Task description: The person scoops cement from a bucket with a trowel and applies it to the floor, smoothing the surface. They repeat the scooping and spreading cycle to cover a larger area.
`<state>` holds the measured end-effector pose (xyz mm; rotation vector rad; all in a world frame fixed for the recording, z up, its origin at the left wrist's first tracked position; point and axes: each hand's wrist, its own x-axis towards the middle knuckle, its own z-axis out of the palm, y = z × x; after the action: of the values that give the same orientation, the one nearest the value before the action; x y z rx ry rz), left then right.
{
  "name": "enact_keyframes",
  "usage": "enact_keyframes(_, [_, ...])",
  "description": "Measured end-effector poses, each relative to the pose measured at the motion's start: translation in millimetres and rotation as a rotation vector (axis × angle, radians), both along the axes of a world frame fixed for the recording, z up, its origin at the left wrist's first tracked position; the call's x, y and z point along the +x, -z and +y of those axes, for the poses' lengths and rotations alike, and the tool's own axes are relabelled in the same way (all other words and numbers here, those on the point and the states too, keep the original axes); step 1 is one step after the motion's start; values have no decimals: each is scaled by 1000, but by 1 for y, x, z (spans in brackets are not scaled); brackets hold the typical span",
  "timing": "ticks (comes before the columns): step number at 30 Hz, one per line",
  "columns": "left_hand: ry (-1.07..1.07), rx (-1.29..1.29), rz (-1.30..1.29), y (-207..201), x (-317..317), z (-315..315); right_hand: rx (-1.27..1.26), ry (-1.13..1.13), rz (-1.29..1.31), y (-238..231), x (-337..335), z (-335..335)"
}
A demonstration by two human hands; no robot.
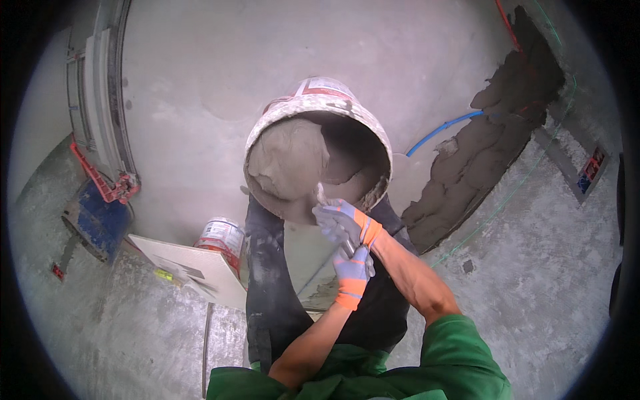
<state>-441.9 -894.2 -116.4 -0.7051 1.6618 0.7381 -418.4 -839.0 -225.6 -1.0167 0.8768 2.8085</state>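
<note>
Floor [527, 307] at lower right; right hand [343, 221] and left hand [353, 268] grasp tool [321, 194] at centre, axis up-left toward mortar [288, 157], right nearer.

The rough grey floor [133, 333] spreads out beneath me on both sides. To my left it bears a blue tub [100, 217], a smaller red-and-white bucket [222, 235] and a pale board [217, 275] slanting in front of that bucket, a yellow-green item at its edge [165, 275] (what bears my large bucket [320, 101], I cannot see).
</note>
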Motion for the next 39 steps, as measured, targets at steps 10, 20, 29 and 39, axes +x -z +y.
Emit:
enact_keyframes(10, [669,284,-125,-87,28,-6,595,286,-232,-111,71,1])
enact_keyframes(20, [1799,644,-32,-35,203,160,839,310,-1947,-115,280,104])
enact_keyframes(29, [1828,1289,-90,-10,304,190,768,1060,-1595,-156,380,120])
enact_keyframes(39, [1673,1569,47,-99,218,158,1158,1270,-973,-246,302,77])
